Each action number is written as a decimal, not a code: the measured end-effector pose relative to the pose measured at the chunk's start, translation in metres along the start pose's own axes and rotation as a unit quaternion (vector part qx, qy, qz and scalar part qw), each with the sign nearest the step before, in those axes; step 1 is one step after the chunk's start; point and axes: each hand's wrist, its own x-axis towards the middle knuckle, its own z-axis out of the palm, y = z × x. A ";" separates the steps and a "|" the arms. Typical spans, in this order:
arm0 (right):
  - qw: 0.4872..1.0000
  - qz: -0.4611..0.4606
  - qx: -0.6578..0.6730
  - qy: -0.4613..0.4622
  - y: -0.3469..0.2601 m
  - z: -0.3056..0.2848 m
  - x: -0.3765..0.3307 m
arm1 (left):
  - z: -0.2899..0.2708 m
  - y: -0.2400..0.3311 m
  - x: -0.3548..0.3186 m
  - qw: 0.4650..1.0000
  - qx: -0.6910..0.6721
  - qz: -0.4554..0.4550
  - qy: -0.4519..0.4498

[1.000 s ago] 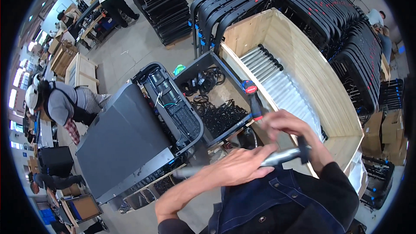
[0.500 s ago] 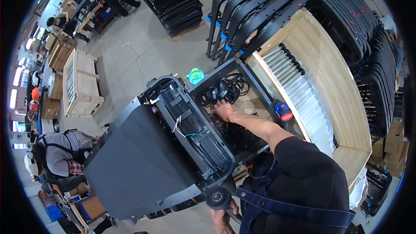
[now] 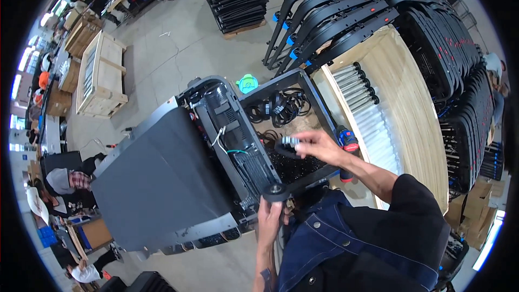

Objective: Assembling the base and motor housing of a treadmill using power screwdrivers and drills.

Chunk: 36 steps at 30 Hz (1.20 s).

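My left hand (image 3: 268, 220) is closed around a small black wheel (image 3: 275, 190), held up beside the near corner of a treadmill base. Over the open dark bin, my right hand (image 3: 320, 147) pinches a black belt loop (image 3: 285, 149) with a pale band on it. Similar black belts (image 3: 294, 105) lie tangled in the far half of the bin (image 3: 320, 87), while many small dark parts (image 3: 294, 168) are scattered in its near half. The treadmill base (image 3: 157, 178) has its motor (image 3: 220, 103) exposed, with white and green wires showing.
A red, blue and black power tool (image 3: 348, 140) rests at the bin's right edge. Right of it stands a wooden crate (image 3: 427, 113) with metal rollers (image 3: 354, 84). Stacked black frames (image 3: 335, 16) rise behind. A green-lidded container (image 3: 247, 84) is past the bin. Co-workers are at left.
My right hand has come up out of the bin, now with a belt loop in its fingers. My left hand has raised the wheel toward the bin's near edge. The view has shifted slightly.
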 end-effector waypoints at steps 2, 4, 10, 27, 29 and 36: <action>0.998 0.010 0.008 -0.054 -0.013 0.014 -0.034 | 0.006 0.001 0.000 0.999 0.029 0.011 -0.036; 0.995 0.016 0.023 -0.097 -0.013 0.026 -0.052 | 0.012 0.002 -0.005 0.998 0.032 0.016 -0.055; 0.983 0.008 -0.058 -0.177 -0.024 0.062 -0.089 | 0.001 -0.026 -0.045 0.997 0.042 0.026 -0.056; 0.936 -0.196 -0.283 -0.067 -0.007 0.143 -0.117 | -0.035 -0.030 -0.075 0.982 -0.023 0.185 0.024; 0.905 -0.254 -0.336 -0.067 -0.028 0.145 -0.096 | -0.045 -0.010 -0.057 0.975 0.048 0.213 0.035; 0.944 -0.242 -0.222 0.031 -0.035 0.123 0.093 | -0.024 0.174 0.058 0.761 0.579 0.234 0.174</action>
